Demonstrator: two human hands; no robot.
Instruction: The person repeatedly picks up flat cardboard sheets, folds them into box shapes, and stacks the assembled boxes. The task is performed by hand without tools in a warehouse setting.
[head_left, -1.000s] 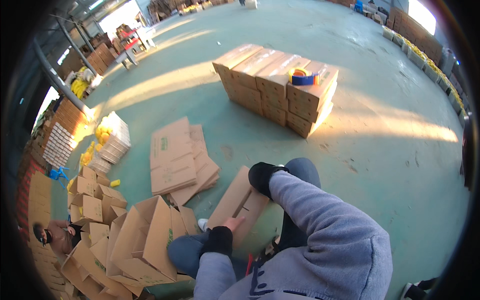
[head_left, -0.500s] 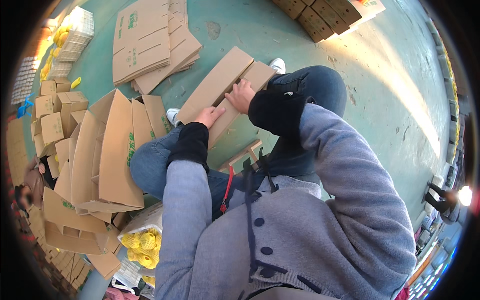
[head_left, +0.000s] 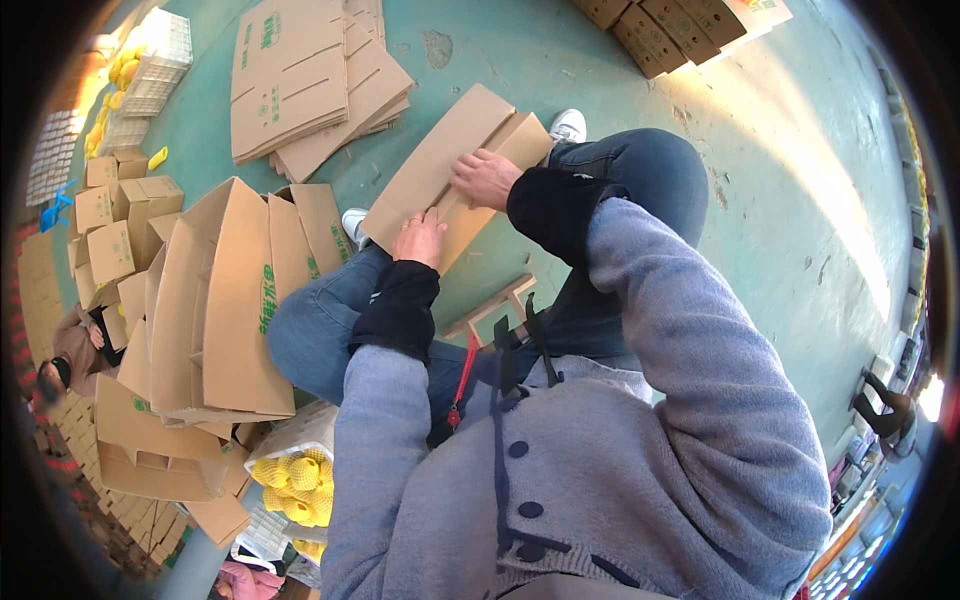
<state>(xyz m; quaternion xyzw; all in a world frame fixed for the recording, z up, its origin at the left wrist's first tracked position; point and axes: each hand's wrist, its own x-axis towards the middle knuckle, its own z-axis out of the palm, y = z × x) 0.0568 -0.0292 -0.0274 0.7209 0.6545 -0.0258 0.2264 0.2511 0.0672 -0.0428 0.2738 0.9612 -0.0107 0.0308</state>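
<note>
A long brown cardboard box (head_left: 440, 150) lies slantwise between my knees, its two long top panels meeting along a seam. At its nearer end, my left hand (head_left: 420, 240) has its fingers bent onto the seam, gripping the panel edge. My right hand (head_left: 486, 178) reaches across the right panel farther along, with its fingers curled at the same seam. The fingertips of both hands are partly hidden in the fold. Below the box, a small open cardboard frame (head_left: 490, 312) rests on the floor near my lap.
Flat printed cardboard sheets (head_left: 290, 75) are stacked ahead on the left. Open cartons (head_left: 245, 310) crowd my left knee, near a white crate (head_left: 305, 432) of yellow-netted fruit (head_left: 298, 485). More cartons (head_left: 665, 35) stand far ahead. One person (head_left: 75, 355) is at far left, another (head_left: 890, 415) at far right.
The gap between the box's top panels has narrowed. My left hand has turned and now lies more on the right panel by the seam; my right hand remains on that panel.
</note>
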